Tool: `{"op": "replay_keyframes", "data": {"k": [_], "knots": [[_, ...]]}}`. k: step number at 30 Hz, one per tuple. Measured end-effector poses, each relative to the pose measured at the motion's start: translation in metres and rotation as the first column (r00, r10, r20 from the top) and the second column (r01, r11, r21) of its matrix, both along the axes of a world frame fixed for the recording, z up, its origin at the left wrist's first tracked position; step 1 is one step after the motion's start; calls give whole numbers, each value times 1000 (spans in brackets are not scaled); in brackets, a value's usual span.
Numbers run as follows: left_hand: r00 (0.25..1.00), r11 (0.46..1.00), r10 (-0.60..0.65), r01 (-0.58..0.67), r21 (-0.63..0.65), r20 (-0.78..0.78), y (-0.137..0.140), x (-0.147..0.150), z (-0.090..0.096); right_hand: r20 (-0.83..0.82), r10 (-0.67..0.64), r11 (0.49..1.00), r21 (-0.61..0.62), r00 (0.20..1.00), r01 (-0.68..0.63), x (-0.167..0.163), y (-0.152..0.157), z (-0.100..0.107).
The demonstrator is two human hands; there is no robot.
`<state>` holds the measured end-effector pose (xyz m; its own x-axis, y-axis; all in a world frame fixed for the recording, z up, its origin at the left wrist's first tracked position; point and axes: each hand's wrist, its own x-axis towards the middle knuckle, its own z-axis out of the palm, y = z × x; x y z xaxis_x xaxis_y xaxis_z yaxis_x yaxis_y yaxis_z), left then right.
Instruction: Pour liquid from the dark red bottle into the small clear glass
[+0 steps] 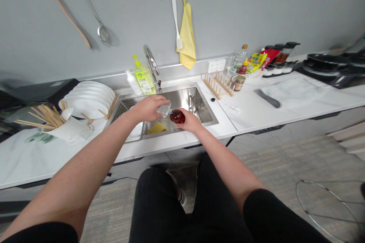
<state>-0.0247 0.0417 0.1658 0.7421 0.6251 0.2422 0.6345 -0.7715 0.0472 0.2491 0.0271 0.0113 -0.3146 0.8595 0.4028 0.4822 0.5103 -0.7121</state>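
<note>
Over the sink (194, 95), my left hand (148, 108) grips a small clear container (164, 109), fingers closed round its far side. My right hand (191, 120) is wrapped around a rounded bottle of dark red liquid (177, 116). The bottle lies tilted on its side, its narrow neck pointing left at the clear container; I cannot tell whether the two touch. Below them a yellow sponge (157, 128) rests in the sink. A wire rack (125, 106) sits in the sink's left part, partly hidden by my left forearm.
A chrome faucet (152, 64) and a yellow-green soap bottle (144, 78) stand behind the sink. At left are stacked white plates (88, 97) and a white holder (70, 131) with chopsticks. A wooden rack (218, 85), a jar (238, 82) and a seasoning basket (253, 75) are at right.
</note>
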Motion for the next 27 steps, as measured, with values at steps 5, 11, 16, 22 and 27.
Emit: {"op": "replay_keyframes", "data": {"k": [5,11,16,22,27], "knots": [[999,1000,-6,6,15,-41,-1,4,5,-13,-9,1000,-14,1000,9,0,2,-3],[997,999,-9,12,36,-81,-4,8,10,-29,-6,1000,2,1000,6,-1,4,-6],[996,999,2,2,40,-94,-4,8,11,-41,-3,1000,-1,999,3,-1,4,-5],[991,999,6,0,45,-132,-5,10,14,-54,0,1000,1,999,0,-1,3,-3],[990,999,5,2,53,-144,-5,12,16,-48,-3,1000,-2,999,3,0,1,-1]]}}
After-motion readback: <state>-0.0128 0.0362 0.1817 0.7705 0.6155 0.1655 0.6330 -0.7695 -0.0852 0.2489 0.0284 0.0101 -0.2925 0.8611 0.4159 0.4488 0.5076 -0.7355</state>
